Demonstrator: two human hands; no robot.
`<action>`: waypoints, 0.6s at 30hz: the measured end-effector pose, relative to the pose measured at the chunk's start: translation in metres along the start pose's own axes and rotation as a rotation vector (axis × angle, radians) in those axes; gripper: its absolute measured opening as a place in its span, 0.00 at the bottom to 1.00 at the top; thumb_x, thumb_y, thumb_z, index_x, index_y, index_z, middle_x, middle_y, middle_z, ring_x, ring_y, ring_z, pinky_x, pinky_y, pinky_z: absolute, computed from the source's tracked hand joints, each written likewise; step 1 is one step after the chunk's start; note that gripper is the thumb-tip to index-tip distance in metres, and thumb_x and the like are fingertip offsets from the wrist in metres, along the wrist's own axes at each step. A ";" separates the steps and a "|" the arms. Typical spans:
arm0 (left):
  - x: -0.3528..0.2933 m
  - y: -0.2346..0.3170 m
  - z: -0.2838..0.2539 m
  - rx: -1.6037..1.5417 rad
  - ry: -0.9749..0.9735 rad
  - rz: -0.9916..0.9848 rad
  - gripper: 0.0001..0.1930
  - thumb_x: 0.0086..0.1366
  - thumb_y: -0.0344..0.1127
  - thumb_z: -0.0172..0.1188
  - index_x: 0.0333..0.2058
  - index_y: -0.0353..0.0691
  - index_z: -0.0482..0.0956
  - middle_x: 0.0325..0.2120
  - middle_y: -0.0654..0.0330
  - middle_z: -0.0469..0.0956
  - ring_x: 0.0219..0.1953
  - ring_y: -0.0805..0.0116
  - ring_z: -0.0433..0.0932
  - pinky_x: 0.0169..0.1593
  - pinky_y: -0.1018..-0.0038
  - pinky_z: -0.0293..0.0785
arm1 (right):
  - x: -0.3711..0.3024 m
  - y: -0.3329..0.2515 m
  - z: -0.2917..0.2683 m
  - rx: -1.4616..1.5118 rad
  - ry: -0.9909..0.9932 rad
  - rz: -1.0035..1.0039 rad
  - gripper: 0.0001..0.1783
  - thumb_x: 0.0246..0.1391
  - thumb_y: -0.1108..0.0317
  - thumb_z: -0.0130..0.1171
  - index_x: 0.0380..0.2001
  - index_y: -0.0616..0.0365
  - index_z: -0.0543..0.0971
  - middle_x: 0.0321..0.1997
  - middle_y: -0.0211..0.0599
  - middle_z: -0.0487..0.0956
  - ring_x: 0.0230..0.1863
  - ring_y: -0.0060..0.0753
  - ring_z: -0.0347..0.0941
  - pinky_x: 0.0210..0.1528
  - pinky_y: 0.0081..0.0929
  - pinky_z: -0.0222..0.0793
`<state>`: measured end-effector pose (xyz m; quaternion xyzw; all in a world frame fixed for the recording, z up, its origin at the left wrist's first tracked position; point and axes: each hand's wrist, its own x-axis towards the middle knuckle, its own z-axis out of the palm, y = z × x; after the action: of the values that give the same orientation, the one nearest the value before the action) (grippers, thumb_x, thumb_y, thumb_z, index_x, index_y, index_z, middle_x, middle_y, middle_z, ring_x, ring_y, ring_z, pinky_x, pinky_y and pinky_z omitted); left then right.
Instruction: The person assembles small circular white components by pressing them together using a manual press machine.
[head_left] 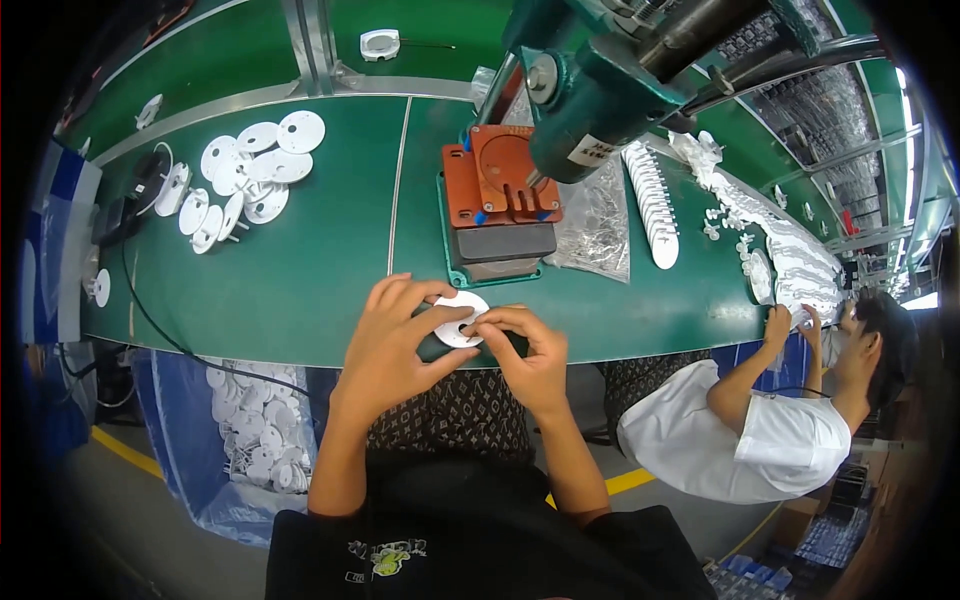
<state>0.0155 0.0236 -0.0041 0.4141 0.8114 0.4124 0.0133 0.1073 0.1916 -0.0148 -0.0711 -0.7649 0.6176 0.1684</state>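
Note:
At the front edge of the green workbench (330, 300), my left hand (388, 345) grips a white round plastic disc (460, 308) by its rim, with fingers on top and the thumb at its near side. A dark hole shows near the disc's middle. My right hand (530, 355) pinches at that hole; what its fingertips hold, if anything, is too small to make out. Just beyond my hands stands a green press (610, 100) with an orange fixture (502, 175) on a dark block.
White discs (265, 165) lie heaped at the far left. A clear bag of small metal parts (600, 225) and a row of stacked discs (652, 205) lie right of the press. A blue-lined bin (180, 440) of discs stands below left. A co-worker (750, 430) sits at right.

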 end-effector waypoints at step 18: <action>-0.006 0.003 0.003 -0.185 0.065 0.010 0.15 0.51 0.32 0.71 0.40 0.42 0.85 0.43 0.61 0.80 0.48 0.57 0.75 0.54 0.60 0.70 | -0.002 -0.010 -0.022 -0.275 0.081 -0.429 0.12 0.61 0.67 0.58 0.43 0.64 0.80 0.40 0.43 0.83 0.44 0.39 0.78 0.48 0.28 0.72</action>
<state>0.0227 0.0224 -0.0059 0.4015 0.7678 0.4987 0.0229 0.1179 0.2089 -0.0019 0.0457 -0.8320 0.4544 0.3149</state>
